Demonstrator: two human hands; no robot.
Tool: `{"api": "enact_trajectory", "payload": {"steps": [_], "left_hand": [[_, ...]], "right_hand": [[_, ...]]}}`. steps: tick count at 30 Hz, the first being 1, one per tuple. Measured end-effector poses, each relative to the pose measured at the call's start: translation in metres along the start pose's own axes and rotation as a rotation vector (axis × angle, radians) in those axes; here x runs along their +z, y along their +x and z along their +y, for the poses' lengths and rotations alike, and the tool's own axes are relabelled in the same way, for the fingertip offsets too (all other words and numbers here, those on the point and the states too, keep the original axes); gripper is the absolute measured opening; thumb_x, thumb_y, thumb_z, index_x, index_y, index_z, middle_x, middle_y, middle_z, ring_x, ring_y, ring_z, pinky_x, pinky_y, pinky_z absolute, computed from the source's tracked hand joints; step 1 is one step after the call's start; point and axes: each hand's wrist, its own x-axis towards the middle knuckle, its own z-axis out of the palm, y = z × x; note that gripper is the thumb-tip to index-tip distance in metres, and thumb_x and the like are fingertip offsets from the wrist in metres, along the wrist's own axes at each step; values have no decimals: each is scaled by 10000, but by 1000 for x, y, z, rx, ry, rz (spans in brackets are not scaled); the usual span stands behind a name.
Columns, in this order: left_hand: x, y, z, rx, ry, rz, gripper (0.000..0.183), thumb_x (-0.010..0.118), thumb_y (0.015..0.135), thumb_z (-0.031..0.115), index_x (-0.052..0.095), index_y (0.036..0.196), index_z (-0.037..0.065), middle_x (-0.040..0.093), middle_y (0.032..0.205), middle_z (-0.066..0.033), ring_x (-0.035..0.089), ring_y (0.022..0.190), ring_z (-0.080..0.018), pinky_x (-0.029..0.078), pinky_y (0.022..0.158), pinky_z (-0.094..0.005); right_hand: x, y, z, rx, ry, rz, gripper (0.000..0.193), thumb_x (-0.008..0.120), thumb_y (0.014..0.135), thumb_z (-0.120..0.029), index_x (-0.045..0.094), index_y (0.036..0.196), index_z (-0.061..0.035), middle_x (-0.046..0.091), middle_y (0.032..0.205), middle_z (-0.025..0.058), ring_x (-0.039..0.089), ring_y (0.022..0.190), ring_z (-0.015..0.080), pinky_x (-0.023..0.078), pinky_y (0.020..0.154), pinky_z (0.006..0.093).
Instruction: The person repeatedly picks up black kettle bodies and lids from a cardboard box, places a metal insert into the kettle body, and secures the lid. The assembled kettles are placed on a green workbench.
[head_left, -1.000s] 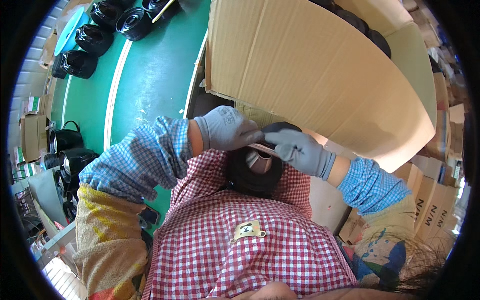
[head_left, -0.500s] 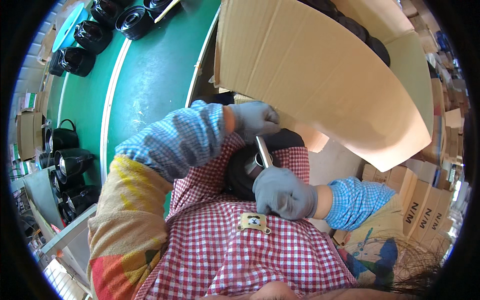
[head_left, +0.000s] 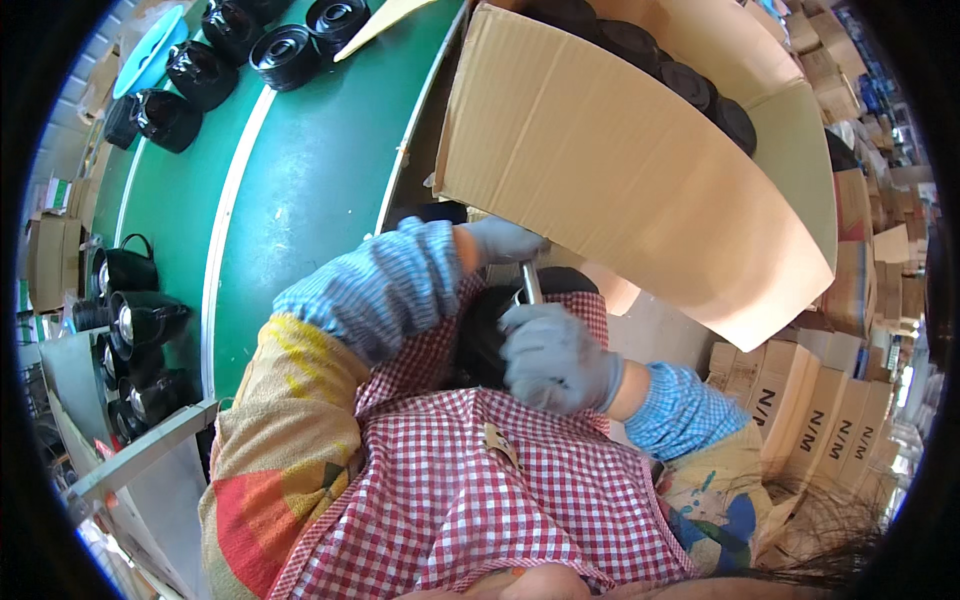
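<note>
On my lap rests a black round part (head_left: 480, 340), partly covered by my arms and gloves. A shiny metal rod-shaped tool (head_left: 531, 284) stands over it, running between my two hands. My left hand (head_left: 503, 241), in a grey glove, is closed at the tool's far end, beside the carton's lower edge. Closer to my body, my right hand (head_left: 560, 360), also grey-gloved, is curled over the tool's near end, just above the black part. It is slightly blurred, and its fingers hide where the tool meets the part.
A large open cardboard box (head_left: 620, 170) ahead on the right holds several black round parts (head_left: 690, 85). The green table (head_left: 310, 170) on the left carries black housings (head_left: 200, 75) and a light-blue bowl (head_left: 150, 52). More black parts (head_left: 145, 320) sit far left; flat cartons (head_left: 800, 400) stand right.
My right hand has shifted slightly up and away from my body along the tool. My left hand stays at the far end. The whole view has turned a little.
</note>
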Motion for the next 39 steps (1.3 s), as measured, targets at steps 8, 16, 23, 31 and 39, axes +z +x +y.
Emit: {"api": "enact_trajectory", "payload": {"steps": [8,16,23,31,39], "left_hand": [[-7,-243,90,-133,595,156,301,762,762,474,811,830,185,645,1239,-97,507,1301,-340,263,1167,-639],[29,-221,103,-300,581,80,455,731,766,513,802,891,82,689,1106,-147,597,1115,-333,391,1087,-530],[-153,-334,66,-491,-471,473,412,697,945,409,727,1036,9,642,868,-35,606,721,-145,523,659,-282],[-312,-378,-73,-1106,725,433,269,624,912,223,778,1032,38,769,991,-150,752,888,-299,578,754,-477],[-361,-284,-197,-1008,1261,-130,203,659,881,156,822,1001,147,789,966,-31,759,862,-274,515,600,-456]], "right_hand": [[-33,-24,-30,250,375,720,741,236,1110,-531,535,586,-99,529,534,33,565,552,221,540,833,436],[-48,7,-33,343,282,801,755,189,1123,-515,467,533,-135,460,480,30,470,473,190,512,861,427],[-68,67,-44,232,270,510,763,195,1122,-506,523,555,-114,523,514,57,527,497,202,529,763,382],[133,207,50,-21,-407,-507,662,441,1014,-592,724,663,-108,707,705,120,686,687,314,506,690,453],[225,249,140,-122,-719,-936,593,444,984,-593,769,740,-162,736,753,43,682,728,256,463,790,413]]}}
